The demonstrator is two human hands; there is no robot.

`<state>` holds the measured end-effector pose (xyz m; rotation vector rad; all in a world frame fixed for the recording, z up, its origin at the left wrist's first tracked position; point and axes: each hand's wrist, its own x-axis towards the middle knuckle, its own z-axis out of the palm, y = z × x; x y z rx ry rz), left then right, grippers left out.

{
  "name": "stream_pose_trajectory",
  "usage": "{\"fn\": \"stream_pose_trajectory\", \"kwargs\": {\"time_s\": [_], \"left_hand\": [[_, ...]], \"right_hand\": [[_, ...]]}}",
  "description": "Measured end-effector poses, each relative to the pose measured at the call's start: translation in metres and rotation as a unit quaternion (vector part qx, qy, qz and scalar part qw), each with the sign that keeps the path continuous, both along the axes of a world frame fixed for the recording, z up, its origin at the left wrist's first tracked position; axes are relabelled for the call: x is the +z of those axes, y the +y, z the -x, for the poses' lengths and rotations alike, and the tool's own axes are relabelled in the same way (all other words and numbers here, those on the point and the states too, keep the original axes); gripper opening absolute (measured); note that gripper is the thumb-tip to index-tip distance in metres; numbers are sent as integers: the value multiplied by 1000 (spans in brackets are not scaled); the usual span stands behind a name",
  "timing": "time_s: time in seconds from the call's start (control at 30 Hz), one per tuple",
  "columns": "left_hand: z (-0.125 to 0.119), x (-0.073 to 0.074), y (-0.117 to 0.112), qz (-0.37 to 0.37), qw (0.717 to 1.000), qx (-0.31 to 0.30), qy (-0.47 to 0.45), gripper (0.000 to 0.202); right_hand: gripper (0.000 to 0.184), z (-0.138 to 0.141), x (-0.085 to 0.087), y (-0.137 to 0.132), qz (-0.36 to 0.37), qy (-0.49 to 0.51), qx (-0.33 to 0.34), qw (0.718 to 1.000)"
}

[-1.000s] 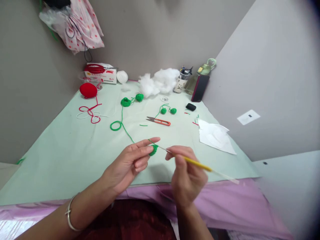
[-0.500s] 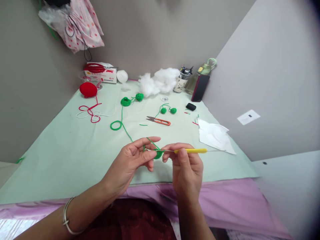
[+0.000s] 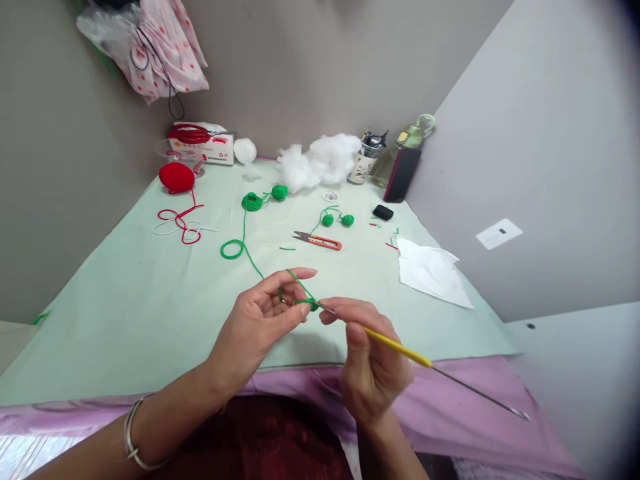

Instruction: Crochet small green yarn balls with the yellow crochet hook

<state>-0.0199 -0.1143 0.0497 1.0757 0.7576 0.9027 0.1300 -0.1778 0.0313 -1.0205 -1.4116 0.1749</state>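
Between thumb and fingers, my left hand (image 3: 263,313) pinches a small green crochet piece (image 3: 313,305). Green yarn (image 3: 253,263) runs over its raised index finger and back to a green yarn ball (image 3: 252,201) on the table. My right hand (image 3: 373,360) grips a crochet hook (image 3: 400,345) by its yellow handle. The hook's near tip meets the green piece, while its other metal end points down to the right. Beyond the hands lie orange thread snips (image 3: 318,241) and two little green crocheted balls (image 3: 337,220) joined by yarn.
A red yarn ball (image 3: 177,178), white stuffing (image 3: 320,162), a pen cup (image 3: 363,165), a green bottle (image 3: 407,147) and a leaning phone (image 3: 403,175) stand toward the back. White paper (image 3: 433,272) lies at the right, near a small black case (image 3: 383,212). Grey walls bound the table.
The crochet hook has swung from nearly level to slanting down toward the right. My right hand has turned and dropped slightly with it; my left hand still pinches the green piece.
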Motion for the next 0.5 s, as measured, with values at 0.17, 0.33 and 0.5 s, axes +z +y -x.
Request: {"fn": "stream_pose_trajectory", "kwargs": {"time_s": [0.17,0.33,0.5], "left_hand": [[-6,0,-3,39,999,-4,-30,41],[-4,0,4,223,966,-74,-108,41],[-2,2,6,160,981,-59,-91,38]], "right_hand": [[32,5,-13,6,-61,-162,-94,980],[28,4,-18,8,-43,-77,-113,990],[23,0,-1,10,62,177,15,982]]}}
